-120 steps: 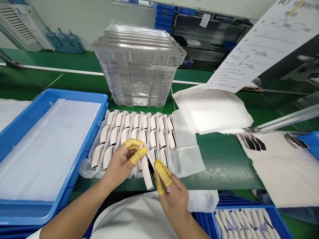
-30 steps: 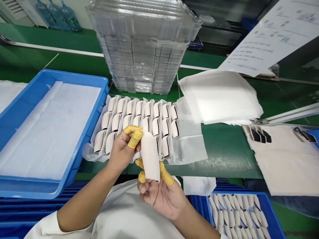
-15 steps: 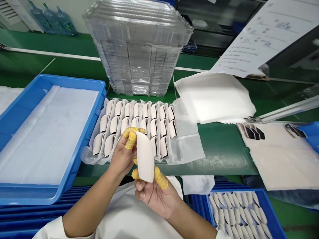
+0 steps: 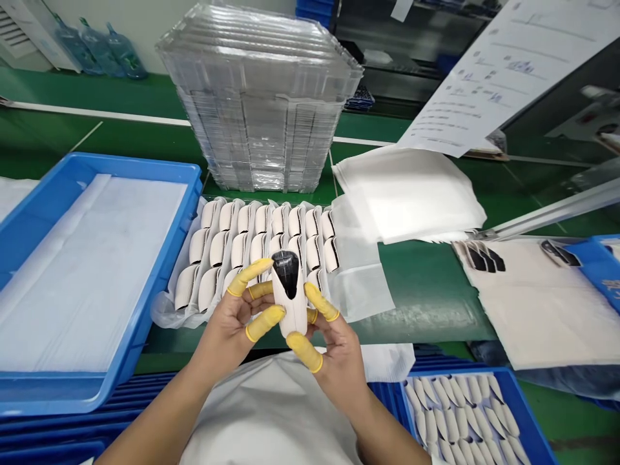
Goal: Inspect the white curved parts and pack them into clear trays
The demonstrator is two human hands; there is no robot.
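A pale shell-shaped plastic part [image 4: 294, 318] with a black V-shaped inset is held upright between both hands. My left hand [image 4: 237, 323] is closed on its left side, with yellow finger cots on the fingertips. On the other side, my right hand [image 4: 334, 349] grips the lower right edge, also in yellow finger cots. Just beyond the hands, a lined tray holds rows of similar pale parts [image 4: 197, 245], separated by strips of translucent liner [image 4: 361, 278]. The hands and the held part hide some of the front row.
At left lies a blue tray [image 4: 191, 187] lined with a white sheet. A tall stack of clear trays [image 4: 261, 116] stands behind. White sheets [image 4: 416, 194] lie to the right. Lower right, a blue tray [image 4: 527, 413] carries more pale parts. Black-faced pieces [image 4: 484, 257] rest on a pale mat [image 4: 527, 310].
The pale part has turned from its smooth curved side to the face with the black inset. My left hand has shifted down its side, and my right hand has rotated around it.
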